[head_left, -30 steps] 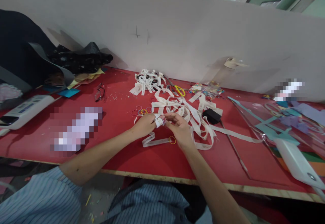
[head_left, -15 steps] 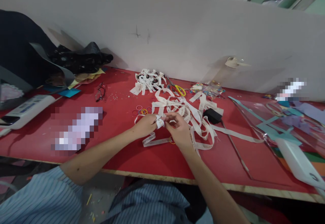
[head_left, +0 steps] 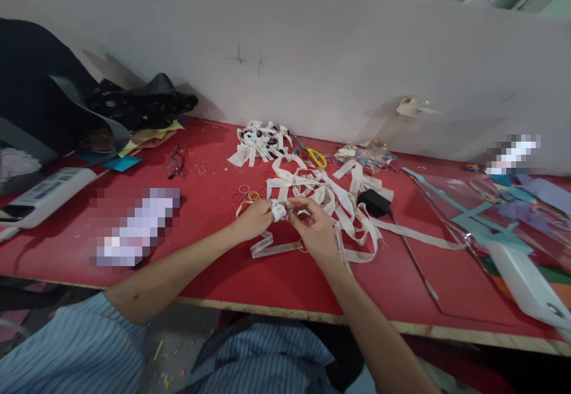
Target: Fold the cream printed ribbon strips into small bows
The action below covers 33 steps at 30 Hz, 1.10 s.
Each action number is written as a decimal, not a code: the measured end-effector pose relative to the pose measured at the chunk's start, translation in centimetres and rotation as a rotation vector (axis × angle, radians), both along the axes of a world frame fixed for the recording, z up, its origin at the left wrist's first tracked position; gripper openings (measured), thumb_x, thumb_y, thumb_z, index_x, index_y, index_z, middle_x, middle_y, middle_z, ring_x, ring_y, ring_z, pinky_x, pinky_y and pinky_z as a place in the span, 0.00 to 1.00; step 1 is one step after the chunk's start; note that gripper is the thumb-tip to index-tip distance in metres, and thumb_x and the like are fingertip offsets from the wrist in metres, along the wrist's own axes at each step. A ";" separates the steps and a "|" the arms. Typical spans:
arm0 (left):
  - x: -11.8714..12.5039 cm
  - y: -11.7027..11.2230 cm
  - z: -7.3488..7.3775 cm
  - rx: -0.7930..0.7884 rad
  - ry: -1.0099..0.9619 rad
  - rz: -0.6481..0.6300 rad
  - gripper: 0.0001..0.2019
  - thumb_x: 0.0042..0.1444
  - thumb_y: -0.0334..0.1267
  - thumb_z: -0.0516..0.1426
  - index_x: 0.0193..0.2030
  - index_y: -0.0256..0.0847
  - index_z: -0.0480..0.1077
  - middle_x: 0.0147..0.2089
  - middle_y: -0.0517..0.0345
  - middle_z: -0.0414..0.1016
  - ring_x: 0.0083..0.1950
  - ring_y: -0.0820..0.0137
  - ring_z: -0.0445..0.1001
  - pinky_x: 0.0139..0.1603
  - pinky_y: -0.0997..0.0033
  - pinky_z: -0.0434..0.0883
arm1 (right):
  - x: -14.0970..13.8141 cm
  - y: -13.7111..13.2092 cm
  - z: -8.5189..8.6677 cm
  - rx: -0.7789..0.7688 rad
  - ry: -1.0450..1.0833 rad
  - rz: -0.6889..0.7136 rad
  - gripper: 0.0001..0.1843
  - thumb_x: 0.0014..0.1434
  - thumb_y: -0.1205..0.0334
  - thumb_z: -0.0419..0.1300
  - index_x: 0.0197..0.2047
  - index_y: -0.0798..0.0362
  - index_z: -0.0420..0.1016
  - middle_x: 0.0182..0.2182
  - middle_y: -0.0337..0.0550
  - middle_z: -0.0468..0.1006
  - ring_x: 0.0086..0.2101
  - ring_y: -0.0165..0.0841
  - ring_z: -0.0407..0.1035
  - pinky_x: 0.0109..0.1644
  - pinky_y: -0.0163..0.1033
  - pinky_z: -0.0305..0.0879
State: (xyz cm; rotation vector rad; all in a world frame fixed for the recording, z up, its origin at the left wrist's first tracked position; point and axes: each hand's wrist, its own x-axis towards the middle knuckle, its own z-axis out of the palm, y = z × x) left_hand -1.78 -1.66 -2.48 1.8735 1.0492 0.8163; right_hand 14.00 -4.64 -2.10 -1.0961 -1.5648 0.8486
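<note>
My left hand [head_left: 257,218] is closed around a small bunched piece of white printed ribbon [head_left: 279,211], its thumb and fingers pressed together. Right beside it, my right hand [head_left: 313,225] pinches with thumb and index finger at the bunch's right edge. A tiny purplish bit shows between the fingertips, too small to name. Behind and around the hands lies a tangle of long white printed ribbon [head_left: 341,197] on the red table [head_left: 223,269]. Several coloured rubber bands [head_left: 253,195] lie just past my left hand, and a yellow one [head_left: 303,247] lies under the right.
At the back are a heap of ribbon bows [head_left: 262,142], yellow-handled scissors [head_left: 317,157] and a bag of coloured bands [head_left: 372,155]. A black block [head_left: 373,202] sits right of the ribbon. Eyeglasses [head_left: 176,162] lie left. A white power strip [head_left: 521,281] is at right.
The bunched ribbon has turned slightly and sits a little higher and further left between the fingers. Both hands stay in nearly the same place.
</note>
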 end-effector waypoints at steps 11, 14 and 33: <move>0.3 -0.1 -0.4 -0.087 -0.091 0.021 0.15 0.54 0.44 0.49 0.25 0.35 0.68 0.25 0.61 0.67 0.28 0.74 0.61 0.29 0.75 0.59 | 0.1 0.0 0.0 0.036 -0.042 0.003 0.11 0.54 0.69 0.56 0.39 0.49 0.75 0.36 0.40 0.77 0.37 0.32 0.70 0.39 0.36 0.67; 0.3 -0.1 -0.5 -0.106 -0.118 0.020 0.16 0.54 0.45 0.50 0.27 0.35 0.70 0.25 0.60 0.68 0.28 0.73 0.62 0.30 0.74 0.61 | 0.2 0.0 -0.2 0.051 -0.052 0.005 0.11 0.54 0.68 0.56 0.40 0.49 0.74 0.37 0.40 0.77 0.38 0.32 0.71 0.40 0.37 0.67; 0.6 0.0 -1.1 -0.184 -0.296 0.120 0.15 0.51 0.46 0.53 0.30 0.35 0.70 0.21 0.64 0.61 0.26 0.74 0.59 0.29 0.75 0.59 | 0.4 -0.1 0.4 0.151 -0.144 0.013 0.08 0.56 0.67 0.57 0.39 0.48 0.74 0.38 0.41 0.76 0.41 0.34 0.69 0.48 0.43 0.65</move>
